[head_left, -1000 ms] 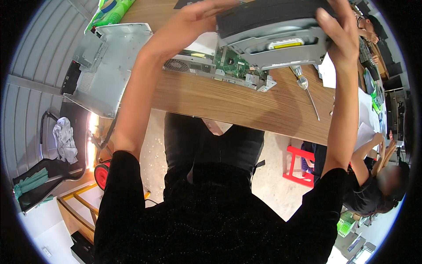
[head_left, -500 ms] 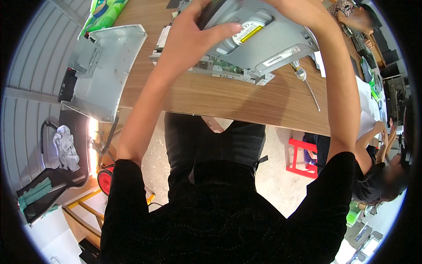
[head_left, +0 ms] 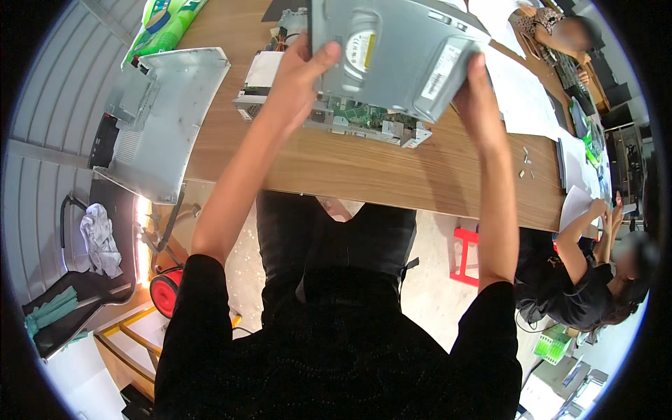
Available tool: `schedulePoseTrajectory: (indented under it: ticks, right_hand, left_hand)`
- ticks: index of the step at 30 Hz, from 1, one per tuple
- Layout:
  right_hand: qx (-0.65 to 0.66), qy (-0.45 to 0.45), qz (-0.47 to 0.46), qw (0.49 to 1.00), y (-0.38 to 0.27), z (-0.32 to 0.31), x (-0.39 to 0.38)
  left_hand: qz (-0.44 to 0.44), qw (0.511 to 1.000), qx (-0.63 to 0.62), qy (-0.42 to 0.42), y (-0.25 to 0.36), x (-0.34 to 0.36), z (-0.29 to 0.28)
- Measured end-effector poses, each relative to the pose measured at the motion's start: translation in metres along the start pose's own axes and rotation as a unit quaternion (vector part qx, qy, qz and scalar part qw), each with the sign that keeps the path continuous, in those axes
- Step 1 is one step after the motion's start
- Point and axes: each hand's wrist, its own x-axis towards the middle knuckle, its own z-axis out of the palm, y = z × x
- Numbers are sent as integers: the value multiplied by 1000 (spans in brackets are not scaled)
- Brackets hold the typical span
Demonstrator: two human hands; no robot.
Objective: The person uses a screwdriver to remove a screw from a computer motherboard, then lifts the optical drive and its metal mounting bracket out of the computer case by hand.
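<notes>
I hold a flat grey metal drive [head_left: 396, 52] with labels on its face over the open computer chassis [head_left: 413, 136], whose green circuit board [head_left: 353, 109] shows below it. My left hand [head_left: 299, 82] grips the drive's left edge, thumb on the face. My right hand [head_left: 476, 101] grips its right edge, fingers partly hidden behind it. Small loose pieces [head_left: 526, 162] lie on the wooden table [head_left: 280, 161] right of my right forearm.
A detached metal case cover [head_left: 166, 129] lies at the left beside a green package [head_left: 168, 31]. Papers [head_left: 518, 91] cover the right side. A person in black [head_left: 570, 294] sits at the right; another person [head_left: 553, 31] is at upper right. A red stool [head_left: 463, 255] stands below the table.
The drive has turned from edge-on and tilted to showing its broad grey labelled face. My left hand has shifted to its left edge; my right hand has moved down and inward.
</notes>
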Motion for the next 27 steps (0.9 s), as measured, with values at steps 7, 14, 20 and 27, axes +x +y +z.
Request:
schedulePoseTrajectory:
  ticks: [7,14,20,27]
  right_hand:
    - [-21,93,-116,989,27,0,-4]
    - [-83,131,-199,968,-9,-18,17]
    - [-308,-150,-247,907,-74,-6,40]
    - [-434,-193,-181,861,-110,24,37]
  left_hand:
    - [-45,993,77,-83,0,11,-5]
    - [-165,904,311,-243,28,18,-10]
    - [-78,941,260,-201,46,12,-40]
    - [-80,909,363,-186,46,-6,-27]
